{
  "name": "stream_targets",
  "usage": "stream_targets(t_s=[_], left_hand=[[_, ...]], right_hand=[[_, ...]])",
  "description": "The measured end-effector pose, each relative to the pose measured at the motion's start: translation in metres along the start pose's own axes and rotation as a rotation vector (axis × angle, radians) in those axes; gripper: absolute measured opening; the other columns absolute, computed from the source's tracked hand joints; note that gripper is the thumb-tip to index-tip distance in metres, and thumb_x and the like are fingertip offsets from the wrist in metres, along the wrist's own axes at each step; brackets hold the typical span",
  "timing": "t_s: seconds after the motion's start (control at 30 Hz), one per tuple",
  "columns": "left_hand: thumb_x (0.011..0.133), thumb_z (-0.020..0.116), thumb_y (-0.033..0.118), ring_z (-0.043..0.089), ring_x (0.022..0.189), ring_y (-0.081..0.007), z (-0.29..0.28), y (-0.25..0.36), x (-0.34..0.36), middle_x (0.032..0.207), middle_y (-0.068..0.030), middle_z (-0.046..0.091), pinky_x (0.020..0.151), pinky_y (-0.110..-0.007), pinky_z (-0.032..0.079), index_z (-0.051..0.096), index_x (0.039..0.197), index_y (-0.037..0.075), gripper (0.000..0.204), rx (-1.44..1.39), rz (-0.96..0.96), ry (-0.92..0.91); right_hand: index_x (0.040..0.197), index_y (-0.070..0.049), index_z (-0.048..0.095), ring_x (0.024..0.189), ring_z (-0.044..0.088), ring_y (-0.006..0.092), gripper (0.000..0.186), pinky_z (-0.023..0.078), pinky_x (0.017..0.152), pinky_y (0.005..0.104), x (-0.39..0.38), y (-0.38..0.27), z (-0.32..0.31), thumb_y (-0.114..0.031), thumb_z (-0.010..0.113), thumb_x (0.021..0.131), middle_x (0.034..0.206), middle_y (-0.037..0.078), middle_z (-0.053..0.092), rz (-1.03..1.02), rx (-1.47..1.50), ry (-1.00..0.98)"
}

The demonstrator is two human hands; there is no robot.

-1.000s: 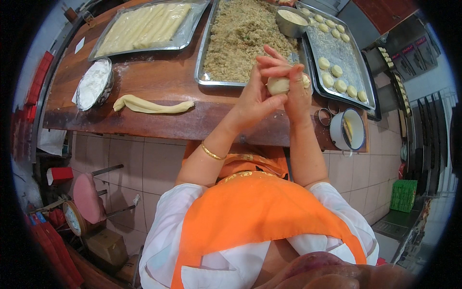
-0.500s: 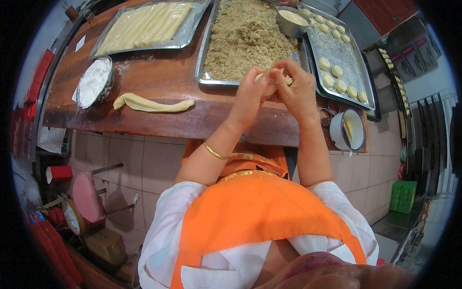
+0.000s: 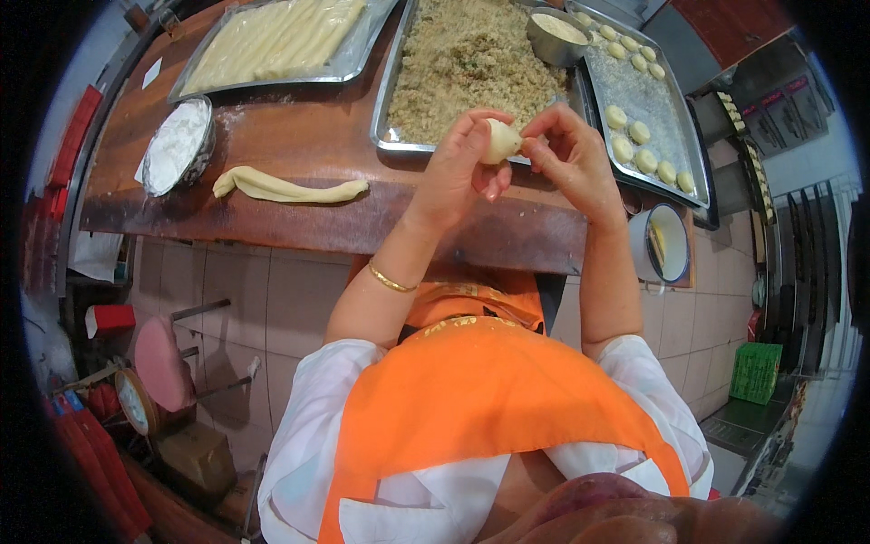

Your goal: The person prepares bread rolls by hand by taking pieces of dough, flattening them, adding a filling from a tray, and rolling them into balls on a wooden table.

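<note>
Above the front part of the wooden table, my left hand [image 3: 458, 168] cradles a pale, rounded dough ball [image 3: 500, 142]. The ball tapers to a nub on its right side. My right hand [image 3: 571, 159] pinches that nub between thumb and fingertips. Just behind both hands lies a large metal tray of crumbly filling [image 3: 471, 68], with a round metal tin [image 3: 555, 38] at its right end. To the left, a twisted dough strip [image 3: 288, 186] rests on the tabletop.
A bowl of white flour [image 3: 179, 145] stands at the left, below a tray of plastic-covered dough rolls [image 3: 276, 41]. On the right are a tray with several small dough rounds [image 3: 642, 161] and a white enamel mug [image 3: 642, 245] holding a brush-like tool. A pink stool [image 3: 163, 363] stands on the floor.
My hands were closed together around the dough; now they have drawn slightly apart. The dough shows as a smooth ball, its nub pinched by my right fingers.
</note>
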State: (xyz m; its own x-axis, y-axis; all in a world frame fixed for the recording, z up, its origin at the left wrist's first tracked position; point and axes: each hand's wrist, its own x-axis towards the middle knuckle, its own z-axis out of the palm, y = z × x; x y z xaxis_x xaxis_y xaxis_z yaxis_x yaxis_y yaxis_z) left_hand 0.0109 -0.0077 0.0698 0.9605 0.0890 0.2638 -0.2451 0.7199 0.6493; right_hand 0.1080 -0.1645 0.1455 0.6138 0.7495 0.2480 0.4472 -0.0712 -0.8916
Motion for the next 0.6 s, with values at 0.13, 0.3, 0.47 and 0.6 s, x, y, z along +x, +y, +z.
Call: stream_targets(t_s=[0.13,0.3,0.47,0.6], left_hand=[[0.105,0.047,0.043,0.057,0.072,-0.0148,0.002,-0.007,0.003,0.097,-0.0062,0.063,0.06,-0.024,0.045,0.052,0.122,0.007,0.04,-0.139,-0.045,0.134],[0.106,0.038,0.05,0.056,0.069,-0.0117,0.031,0.002,-0.001,0.094,-0.006,0.061,0.058,-0.024,0.044,0.055,0.112,0.007,0.046,-0.006,0.016,0.348],[0.106,0.045,0.041,0.057,0.072,-0.0127,0.006,-0.004,-0.004,0.093,-0.0067,0.059,0.062,-0.026,0.046,0.049,0.122,0.009,0.036,0.369,-0.068,0.274],[0.106,0.047,0.039,0.059,0.074,-0.0122,-0.002,-0.008,-0.001,0.1,-0.0051,0.062,0.061,-0.025,0.047,0.055,0.119,0.006,0.037,0.167,-0.061,0.216]], right_hand=[[0.091,-0.002,0.063,0.065,0.055,0.009,0.01,0.044,0.059,0.0249,0.001,0.005,0.003,-0.006,0.07,0.087,0.076,0.003,0.06,-0.169,-0.166,-0.042],[0.09,-0.002,0.062,0.063,0.055,0.0136,0.01,0.045,0.058,0.0273,0.002,0.001,0.003,-0.006,0.07,0.085,0.075,0.006,0.059,-0.256,-0.275,-0.022],[0.09,-0.002,0.062,0.066,0.057,0.0168,0.008,0.046,0.06,0.0277,0.0,-0.001,0.007,-0.002,0.068,0.084,0.078,0.007,0.06,-0.276,-0.39,-0.086],[0.09,-0.003,0.061,0.067,0.058,0.0189,0.009,0.046,0.059,0.0281,-0.002,0.003,0.003,-0.001,0.068,0.083,0.079,0.008,0.061,-0.272,-0.419,-0.115]])
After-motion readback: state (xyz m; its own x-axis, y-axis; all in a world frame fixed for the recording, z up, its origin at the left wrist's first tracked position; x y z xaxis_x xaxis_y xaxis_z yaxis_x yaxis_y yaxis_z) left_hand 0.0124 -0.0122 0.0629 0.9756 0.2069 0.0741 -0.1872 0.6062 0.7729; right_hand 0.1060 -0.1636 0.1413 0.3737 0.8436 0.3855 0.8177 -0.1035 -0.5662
